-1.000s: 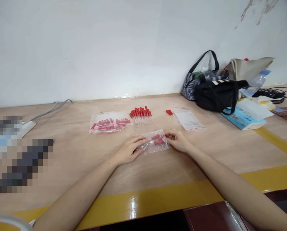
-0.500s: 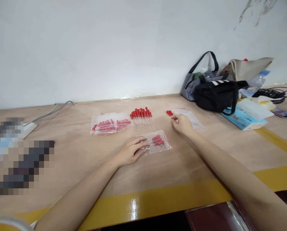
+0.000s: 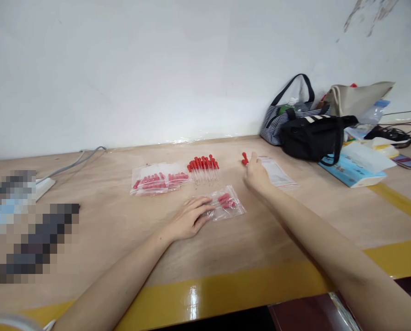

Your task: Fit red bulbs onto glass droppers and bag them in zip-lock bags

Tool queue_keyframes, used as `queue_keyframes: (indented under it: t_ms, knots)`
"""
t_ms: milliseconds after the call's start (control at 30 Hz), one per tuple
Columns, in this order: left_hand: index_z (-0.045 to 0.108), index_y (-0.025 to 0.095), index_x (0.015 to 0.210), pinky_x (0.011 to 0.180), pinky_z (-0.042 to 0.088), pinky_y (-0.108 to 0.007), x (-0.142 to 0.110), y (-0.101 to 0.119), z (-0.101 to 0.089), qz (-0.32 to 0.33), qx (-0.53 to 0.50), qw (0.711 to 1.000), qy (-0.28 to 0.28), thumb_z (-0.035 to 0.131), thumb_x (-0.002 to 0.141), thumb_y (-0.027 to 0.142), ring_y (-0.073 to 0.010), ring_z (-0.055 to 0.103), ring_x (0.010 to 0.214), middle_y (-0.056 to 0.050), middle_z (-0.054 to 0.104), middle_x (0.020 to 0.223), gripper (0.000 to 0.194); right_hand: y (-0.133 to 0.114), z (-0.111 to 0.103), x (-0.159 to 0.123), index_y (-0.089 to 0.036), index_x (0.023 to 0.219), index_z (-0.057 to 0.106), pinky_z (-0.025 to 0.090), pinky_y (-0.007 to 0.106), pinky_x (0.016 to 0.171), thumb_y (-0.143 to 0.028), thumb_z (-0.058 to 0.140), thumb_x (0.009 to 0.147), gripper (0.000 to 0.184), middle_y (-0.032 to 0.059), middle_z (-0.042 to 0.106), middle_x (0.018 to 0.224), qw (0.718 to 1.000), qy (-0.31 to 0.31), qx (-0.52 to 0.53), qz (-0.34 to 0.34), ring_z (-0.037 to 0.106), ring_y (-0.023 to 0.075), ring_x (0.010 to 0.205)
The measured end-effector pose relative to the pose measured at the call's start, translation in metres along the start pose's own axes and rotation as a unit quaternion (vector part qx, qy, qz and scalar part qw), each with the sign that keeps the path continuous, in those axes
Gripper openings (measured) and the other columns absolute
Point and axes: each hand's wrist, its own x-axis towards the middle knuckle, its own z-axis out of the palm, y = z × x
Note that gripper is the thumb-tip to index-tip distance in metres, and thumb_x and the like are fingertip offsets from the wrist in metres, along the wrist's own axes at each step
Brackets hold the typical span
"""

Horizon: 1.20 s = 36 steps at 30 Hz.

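Note:
My left hand (image 3: 190, 217) lies on the table with fingers stretched over the left end of a clear zip bag (image 3: 240, 209). Inside this bag are several glass droppers with red rubber bulbs (image 3: 223, 197). Farther right, my right hand (image 3: 257, 177) is closed at a pair of loose droppers; one red bulb (image 3: 245, 156) sticks up tilted from beside the fingers. Those fingertips are partly hidden. Beneath and beside this hand lies a stack of flat clear zip bags (image 3: 277, 174). A row of loose red-bulbed droppers (image 3: 204, 164) rests beyond the left hand.
Filled zip bags of droppers (image 3: 152, 181) overlap at the left. A striped bag (image 3: 270, 124), a black pouch (image 3: 310, 138), a blue tissue pack (image 3: 353, 168) and a phone (image 3: 408, 161) stand or lie at the right. A grey cable (image 3: 76, 162) runs along the left.
My right hand has left the bag's right edge and moved away to the loose pair of droppers, where one bulb has tipped up. My left hand has stayed on the bag.

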Motion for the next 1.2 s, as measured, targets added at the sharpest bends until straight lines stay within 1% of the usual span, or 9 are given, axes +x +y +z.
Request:
queue_keyframes:
  t_ms: [133, 300, 400, 600, 733, 900, 967, 1133, 1200]
  knots:
    - [0.049, 0.024, 0.12, 0.101, 0.032, -0.042, 0.001, -0.001, 0.0, 0.007, -0.011, 1.0, 0.007, 0.04, 0.089, 0.028, -0.0204, 0.04, 0.122, -0.007, 0.045, 0.131, 0.033, 0.006, -0.016, -0.028, -0.011, 0.137, 0.005, 0.049, 0.036, 0.069, -0.021, 0.039, 0.079, 0.068, 0.0136, 0.056, 0.092, 0.972, 0.007, 0.235, 0.005, 0.06, 0.0219, 0.072]
    - [0.049, 0.025, 0.121, 0.101, 0.032, -0.043, 0.001, -0.003, 0.001, 0.009, -0.01, 1.0, 0.005, 0.04, 0.088, 0.028, -0.0209, 0.039, 0.122, -0.006, 0.044, 0.132, 0.034, 0.007, -0.011, -0.055, -0.026, 0.132, -0.005, 0.054, 0.03, 0.055, -0.024, 0.04, 0.078, 0.07, 0.0025, 0.05, 0.089, 0.858, -0.064, 0.502, 0.089, 0.056, 0.0104, 0.051]
    - [0.049, 0.026, 0.121, 0.101, 0.033, -0.043, 0.0, -0.003, 0.001, 0.007, -0.013, 1.0, 0.006, 0.04, 0.089, 0.028, -0.0211, 0.04, 0.121, -0.006, 0.045, 0.131, 0.034, 0.004, -0.003, -0.062, -0.028, 0.129, 0.002, 0.055, 0.031, 0.055, -0.023, 0.043, 0.075, 0.067, -0.0007, 0.049, 0.086, 0.829, -0.086, 0.543, 0.103, 0.056, 0.0099, 0.05]
    - [0.048, 0.026, 0.122, 0.1, 0.033, -0.042, 0.0, -0.002, 0.001, 0.006, -0.012, 1.0, 0.007, 0.04, 0.089, 0.029, -0.0209, 0.04, 0.121, -0.005, 0.045, 0.131, 0.035, 0.005, -0.005, -0.067, -0.024, 0.127, 0.008, 0.055, 0.034, 0.055, -0.02, 0.048, 0.071, 0.069, -0.0068, 0.047, 0.065, 0.815, -0.122, 0.558, 0.094, 0.055, 0.0127, 0.046]
    - [0.048, 0.026, 0.123, 0.1, 0.033, -0.042, 0.0, -0.002, 0.001, 0.005, -0.01, 1.0, 0.005, 0.04, 0.089, 0.028, -0.0207, 0.039, 0.121, -0.005, 0.044, 0.131, 0.035, 0.002, -0.006, -0.068, -0.026, 0.119, 0.015, 0.055, 0.033, 0.056, -0.022, 0.05, 0.068, 0.062, -0.0068, 0.047, 0.071, 0.813, -0.101, 0.564, 0.109, 0.057, 0.0119, 0.05]
    - [0.048, 0.026, 0.123, 0.1, 0.034, -0.042, 0.0, -0.002, 0.0, 0.0, -0.015, 1.0, 0.006, 0.039, 0.089, 0.03, -0.021, 0.04, 0.12, -0.006, 0.045, 0.131, 0.035, -0.001, -0.002, -0.073, -0.026, 0.102, 0.028, 0.054, 0.032, 0.062, -0.03, 0.059, 0.065, 0.049, -0.0061, 0.049, 0.073, 0.784, -0.127, 0.599, 0.107, 0.061, 0.0128, 0.06]
    - [0.048, 0.026, 0.123, 0.1, 0.034, -0.041, 0.0, -0.001, 0.0, 0.0, -0.016, 1.0, 0.008, 0.04, 0.089, 0.03, -0.0208, 0.041, 0.12, -0.006, 0.044, 0.131, 0.035, 0.002, -0.002, -0.074, -0.024, 0.095, 0.036, 0.053, 0.03, 0.06, -0.035, 0.062, 0.063, 0.042, -0.0043, 0.051, 0.074, 0.791, -0.154, 0.586, 0.087, 0.059, 0.0122, 0.061]
    - [0.045, 0.025, 0.125, 0.1, 0.034, -0.042, 0.0, -0.001, -0.001, 0.002, -0.021, 1.0, 0.021, 0.04, 0.089, 0.03, -0.0209, 0.041, 0.12, -0.006, 0.045, 0.13, 0.036, 0.013, -0.004, -0.072, -0.017, 0.071, 0.057, 0.038, 0.022, 0.045, -0.035, 0.068, 0.059, 0.025, -0.0035, 0.049, 0.057, 0.895, -0.181, 0.406, -0.036, 0.044, 0.0082, 0.049]
    - [0.043, 0.025, 0.126, 0.1, 0.035, -0.042, 0.0, 0.0, -0.001, 0.0, -0.023, 0.999, 0.025, 0.041, 0.089, 0.031, -0.0211, 0.042, 0.119, -0.007, 0.046, 0.13, 0.038, 0.014, -0.004, -0.07, -0.017, 0.067, 0.062, 0.037, 0.022, 0.046, -0.033, 0.067, 0.06, 0.019, -0.0031, 0.049, 0.054, 0.911, -0.174, 0.364, -0.087, 0.042, 0.0083, 0.049]
